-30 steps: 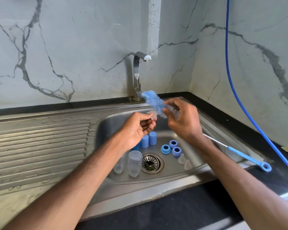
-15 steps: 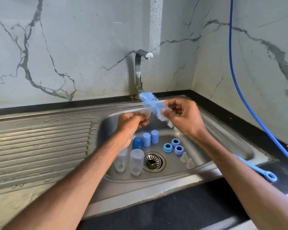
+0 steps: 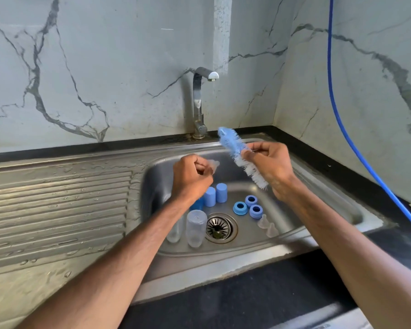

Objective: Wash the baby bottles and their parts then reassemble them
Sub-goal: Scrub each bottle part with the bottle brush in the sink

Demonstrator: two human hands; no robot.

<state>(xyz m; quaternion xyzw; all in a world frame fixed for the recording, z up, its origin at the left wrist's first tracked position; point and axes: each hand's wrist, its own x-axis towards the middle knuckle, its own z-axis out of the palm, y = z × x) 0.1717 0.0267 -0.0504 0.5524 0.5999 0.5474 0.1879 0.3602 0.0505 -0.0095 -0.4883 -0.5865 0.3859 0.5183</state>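
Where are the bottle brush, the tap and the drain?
bottle brush (image 3: 234,147), head view, on its blue bristles.
tap (image 3: 197,98), head view, on its upright metal stem.
drain (image 3: 220,227), head view, on the strainer's centre.

Counts: 2 clear bottles (image 3: 196,227) (image 3: 175,230), 3 blue rings (image 3: 240,208) (image 3: 251,200) (image 3: 256,211), 3 blue caps (image 3: 210,197) (image 3: 221,192) (image 3: 196,205) (one half hidden), 3 clear nipples (image 3: 262,222) (image 3: 271,230) (image 3: 214,165), 1 brush (image 3: 240,155), 1 tap (image 3: 198,100).

A: The brushed stainless-steel sink (image 3: 223,264), mid-frame?
B: Dull sheen, wet. Its ribbed metal drainboard (image 3: 57,210), left, beads water.
A: The blue-and-white bristle bottle brush (image 3: 235,148)?
B: Fuzzy. The cylindrical blue plastic caps (image 3: 221,192) look matt; the grey-veined marble wall (image 3: 105,67), smooth
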